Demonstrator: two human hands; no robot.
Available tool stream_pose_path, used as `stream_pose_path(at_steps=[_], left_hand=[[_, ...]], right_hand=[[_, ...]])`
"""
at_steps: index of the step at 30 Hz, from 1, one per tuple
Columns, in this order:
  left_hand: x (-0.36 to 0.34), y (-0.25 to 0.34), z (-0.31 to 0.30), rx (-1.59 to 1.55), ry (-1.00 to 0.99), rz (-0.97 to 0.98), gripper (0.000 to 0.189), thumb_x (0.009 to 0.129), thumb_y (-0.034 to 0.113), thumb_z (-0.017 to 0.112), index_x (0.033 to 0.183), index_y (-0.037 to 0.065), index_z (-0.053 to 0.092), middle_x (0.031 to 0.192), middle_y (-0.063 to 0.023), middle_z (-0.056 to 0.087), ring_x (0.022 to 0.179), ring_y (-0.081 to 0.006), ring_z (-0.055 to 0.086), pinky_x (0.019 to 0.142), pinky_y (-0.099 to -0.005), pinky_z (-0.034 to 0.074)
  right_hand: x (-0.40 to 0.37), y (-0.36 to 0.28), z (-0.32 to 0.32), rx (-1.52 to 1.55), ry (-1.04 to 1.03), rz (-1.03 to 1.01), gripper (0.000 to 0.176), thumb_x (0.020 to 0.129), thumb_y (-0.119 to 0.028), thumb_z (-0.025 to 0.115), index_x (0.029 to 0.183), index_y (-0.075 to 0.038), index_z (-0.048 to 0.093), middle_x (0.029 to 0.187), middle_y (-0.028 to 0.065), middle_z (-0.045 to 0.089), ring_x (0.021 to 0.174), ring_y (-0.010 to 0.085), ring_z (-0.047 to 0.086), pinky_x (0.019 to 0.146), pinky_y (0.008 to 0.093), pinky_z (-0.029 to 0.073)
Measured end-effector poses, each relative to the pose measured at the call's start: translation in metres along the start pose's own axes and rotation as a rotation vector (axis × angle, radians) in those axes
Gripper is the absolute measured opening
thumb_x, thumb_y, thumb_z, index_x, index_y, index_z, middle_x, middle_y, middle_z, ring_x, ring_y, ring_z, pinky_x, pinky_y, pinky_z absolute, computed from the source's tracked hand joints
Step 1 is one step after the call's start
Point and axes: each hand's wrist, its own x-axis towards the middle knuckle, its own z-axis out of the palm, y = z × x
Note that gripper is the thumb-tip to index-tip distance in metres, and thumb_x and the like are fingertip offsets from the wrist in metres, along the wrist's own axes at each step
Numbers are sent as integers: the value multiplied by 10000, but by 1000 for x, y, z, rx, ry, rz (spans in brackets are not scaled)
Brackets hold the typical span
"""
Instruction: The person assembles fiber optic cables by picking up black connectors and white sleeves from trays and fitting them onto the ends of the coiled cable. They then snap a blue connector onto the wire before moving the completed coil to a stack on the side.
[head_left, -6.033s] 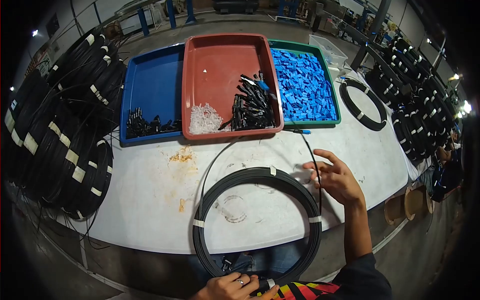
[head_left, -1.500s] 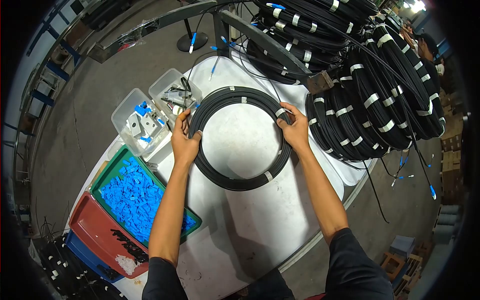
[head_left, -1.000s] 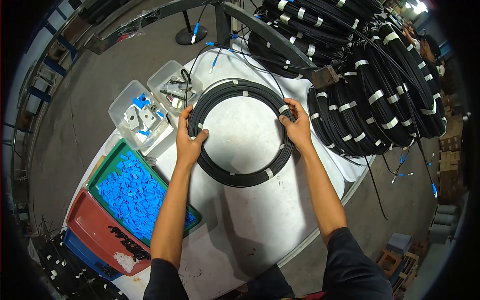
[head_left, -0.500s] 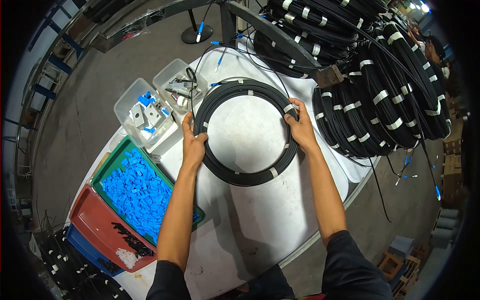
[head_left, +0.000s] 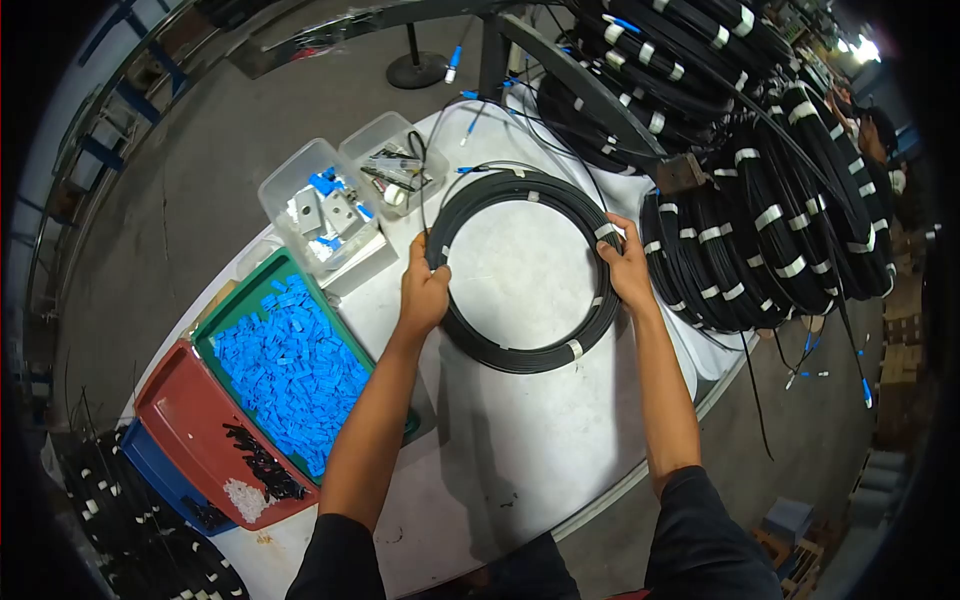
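Note:
A coil of black cable (head_left: pixel 509 359), bound with bits of silvery-white tape, is held over the white table (head_left: pixel 540 470). My left hand (head_left: pixel 425 288) is closed on its left side, thumb on the inner edge. On the right side of the coil, my right hand (head_left: pixel 627 264) grips near a piece of tape, fingers wrapped round the outside. Loose cable ends with blue connectors (head_left: pixel 467 170) lie beyond the coil's far edge. The undersides of both hands' grips are hidden.
Left of the coil are a green tray of blue pieces (head_left: pixel 290 370), a red tray (head_left: pixel 180 400), a blue tray (head_left: pixel 160 487) and two clear boxes (head_left: pixel 280 190). Many cable coils (head_left: pixel 715 240) hang at the right by a metal frame (head_left: pixel 590 85). Part of a person (head_left: pixel 880 135) shows far right.
The view has shifted, so the table, trays and boxes appear displaced, mostly rightward. Both hands still hold the coil in much the same way.

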Motion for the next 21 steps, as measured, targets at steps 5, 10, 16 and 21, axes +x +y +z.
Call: stream_pose_path(at_steps=[5,10,16,21], left_hand=[[0,-16,10,167,40,78,680,916,62,555,1554,50,318,1510,-242,471,1267,-405,588,1046,-434,481],[-44,54,1,264,34,-15,921,929,355,736,1583,-26,211,1559,-298,371,1430,-416,405,1200,-446,322],[-227,110,-111,-199,-233,159,712,1024,256,634,1585,58,243,1566,-173,382,1283,-278,578,1099,-439,458],[-374,93,-265,54,254,81,403,946,28,684,1337,32,583,1328,-116,649,1129,-198,666,994,-358,522]], right_hand=[[9,16,-7,-72,-57,-206,527,933,-12,607,1439,-117,505,1102,67,653,983,158,577,895,296,471],[25,44,-27,-363,269,-519,468,984,-150,684,1404,-12,530,1367,187,601,1259,297,593,1067,387,462],[-123,-20,58,-67,93,-605,198,1053,-118,600,1166,44,607,1065,94,617,966,164,590,876,293,496],[-311,-82,235,93,-565,-496,79,919,-75,677,921,4,667,884,99,687,828,201,636,800,353,511]])
